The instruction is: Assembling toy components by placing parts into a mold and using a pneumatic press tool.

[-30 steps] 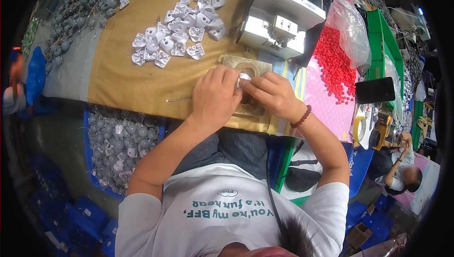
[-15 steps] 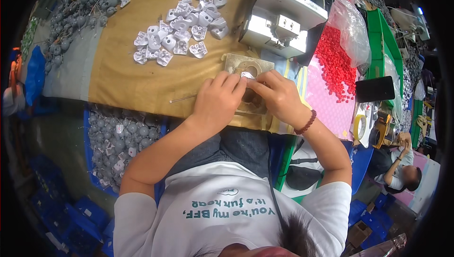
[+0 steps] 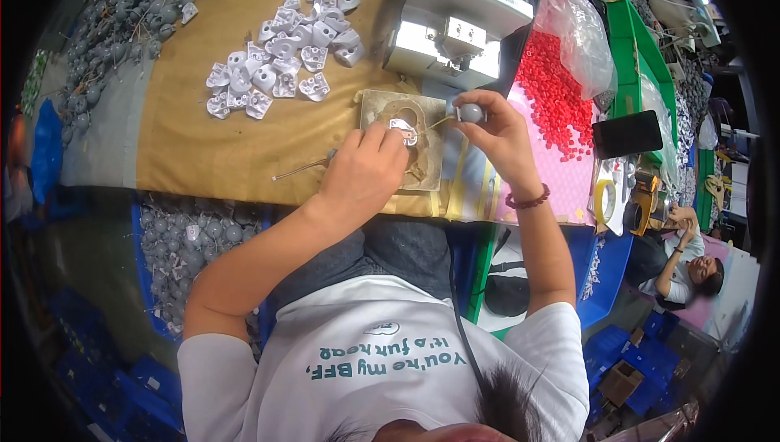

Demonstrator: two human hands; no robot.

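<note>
My left hand (image 3: pixel 367 167) reaches over a pale block-shaped fixture (image 3: pixel 431 175) with a hollowed middle. Its closed fingers are on a white plastic part (image 3: pixel 404 129) lying in the hollow; the fingertips are partly hidden. Off to the fixture's right, my right hand (image 3: pixel 502 135) pinches a grey ball (image 3: pixel 470 113) between thumb and fingers. A thin yellowish wire (image 3: pixel 441 122) runs from the ball toward the white part. Beside my left hand, a thin metal rod (image 3: pixel 299 171) lies on the brown table cover, its inner end by the hand.
Several white plastic parts (image 3: pixel 284 45) are heaped beyond my left hand. A white machine (image 3: pixel 455 28) stands behind the fixture. Red pieces (image 3: pixel 554 88), a black phone (image 3: pixel 627 134) and a green bin (image 3: pixel 630 52) are to the right. Grey balls fill a blue crate (image 3: pixel 175 259) below the table edge.
My right hand has left the fixture and moved right, with the grey ball now visible in it. My left hand stays at the white part. The view has shifted slightly.
</note>
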